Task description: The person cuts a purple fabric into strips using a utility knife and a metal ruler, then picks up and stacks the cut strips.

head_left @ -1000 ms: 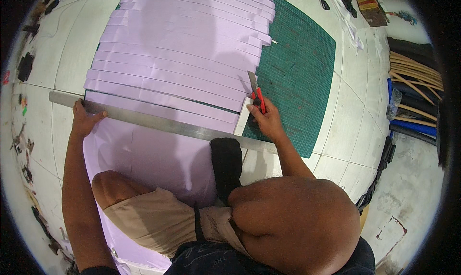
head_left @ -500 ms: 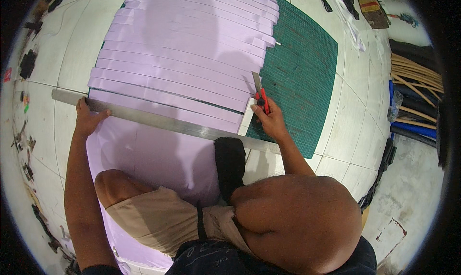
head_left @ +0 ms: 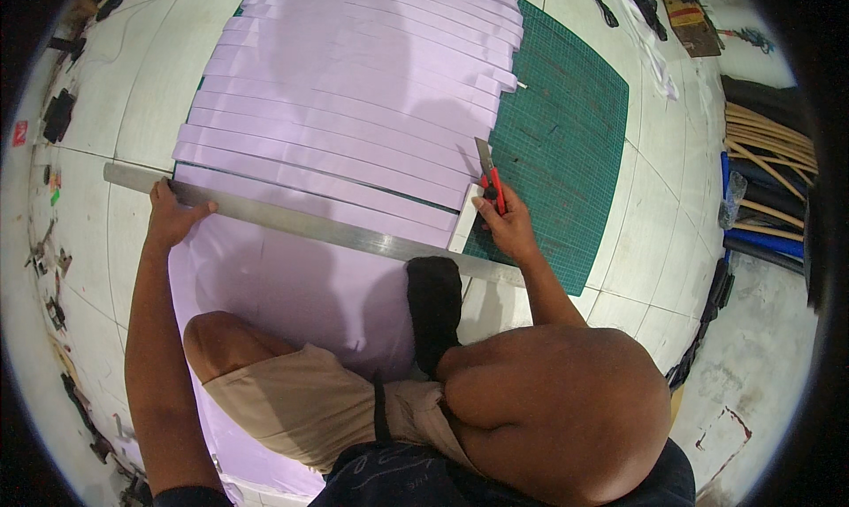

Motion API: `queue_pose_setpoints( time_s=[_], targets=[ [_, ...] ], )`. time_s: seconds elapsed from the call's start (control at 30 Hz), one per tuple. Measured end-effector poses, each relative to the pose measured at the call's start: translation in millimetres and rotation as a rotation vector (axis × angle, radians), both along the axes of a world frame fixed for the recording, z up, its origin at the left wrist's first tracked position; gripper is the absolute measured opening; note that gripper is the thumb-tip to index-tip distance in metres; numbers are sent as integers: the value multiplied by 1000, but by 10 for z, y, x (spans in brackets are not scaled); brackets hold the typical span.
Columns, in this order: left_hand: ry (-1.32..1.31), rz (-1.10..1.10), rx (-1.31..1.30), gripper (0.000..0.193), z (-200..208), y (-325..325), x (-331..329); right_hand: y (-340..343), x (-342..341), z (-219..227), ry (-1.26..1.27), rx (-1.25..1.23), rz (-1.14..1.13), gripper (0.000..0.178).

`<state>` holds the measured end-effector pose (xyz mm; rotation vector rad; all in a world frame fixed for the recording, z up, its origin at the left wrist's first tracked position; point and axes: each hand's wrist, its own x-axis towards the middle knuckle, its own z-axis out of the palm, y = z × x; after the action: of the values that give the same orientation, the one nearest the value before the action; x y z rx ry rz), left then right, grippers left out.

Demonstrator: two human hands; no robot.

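Observation:
Strips of lilac fabric [head_left: 345, 109] lie side by side on a green cutting mat [head_left: 566, 135]. Across them, slightly tilted, rests a long metal ruler [head_left: 318, 227]. At its left end my left hand [head_left: 175, 213] grips it, thumb apart from the fingers. My right hand [head_left: 508, 224] is closed around a red and black utility knife [head_left: 495, 188], its blade pointing up and away from me. The same hand's thumb and fingers also hold a short white rectangular piece [head_left: 463, 224], standing against the ruler's far edge beside the strip ends.
Uncut lilac fabric [head_left: 265, 268] spreads between the ruler and my folded legs. My black-socked foot [head_left: 433, 303] sits close to the ruler's near edge. White floor tiles [head_left: 619, 233] surround the mat. Wooden rods [head_left: 769, 135] and dark rolls lie at the right.
The whole view has shifted slightly, so everything appears a little farther right. Both hands keep their places on the ruler and white piece, and the knife stays in my right hand.

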<state>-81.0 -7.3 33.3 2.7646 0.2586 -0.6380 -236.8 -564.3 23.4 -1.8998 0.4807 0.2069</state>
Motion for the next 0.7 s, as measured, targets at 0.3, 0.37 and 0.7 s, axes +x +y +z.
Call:
queue_pose_setpoints(
  time_s=[0.3,0.37,0.7],
  targets=[
    [-29,10,-36,127,-29,24,-15,-33,-4,-50,37,3,-2,43],
    [-55,20,-63,127,-64,140,-50,27,7,-72,25,-7,-6,40],
    [-24,-3,-48,127,25,-66,-3,-127,-45,-118,56,-64,16,42]
  ],
)
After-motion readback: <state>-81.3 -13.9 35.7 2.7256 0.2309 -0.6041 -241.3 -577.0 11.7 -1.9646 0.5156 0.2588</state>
